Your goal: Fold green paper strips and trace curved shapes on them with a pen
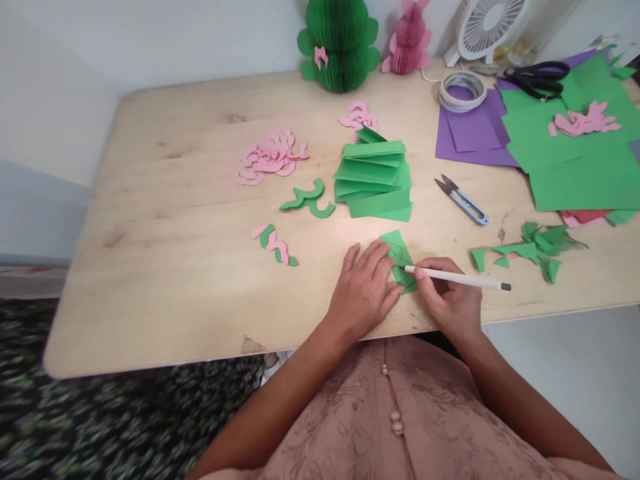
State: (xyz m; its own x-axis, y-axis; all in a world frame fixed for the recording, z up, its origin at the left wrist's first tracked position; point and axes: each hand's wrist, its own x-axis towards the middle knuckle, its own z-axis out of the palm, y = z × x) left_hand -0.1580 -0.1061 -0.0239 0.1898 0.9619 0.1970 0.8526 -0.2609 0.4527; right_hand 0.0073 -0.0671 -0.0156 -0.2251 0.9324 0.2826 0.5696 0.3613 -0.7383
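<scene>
Near the table's front edge lies a small green paper piece (407,280) with faint drawn curves on it. My left hand (364,288) rests flat over its left side, fingers spread. A white pen (465,277) is pinched in my right hand (447,297), its tip on the paper and its dark end pointing right. Behind the hands is a stack of folded green strips (373,175). Curved green cutouts (309,199) lie left of the stack, with a pink and green interlaced piece (275,245) in front of them.
Pink cutouts (273,158) lie at centre-left. Blue snips (463,200) and green scraps (535,250) are on the right. Farther back are a tape roll (463,92), black scissors (537,79), green sheets (575,167), a white fan (490,27) and a green honeycomb figure (340,43).
</scene>
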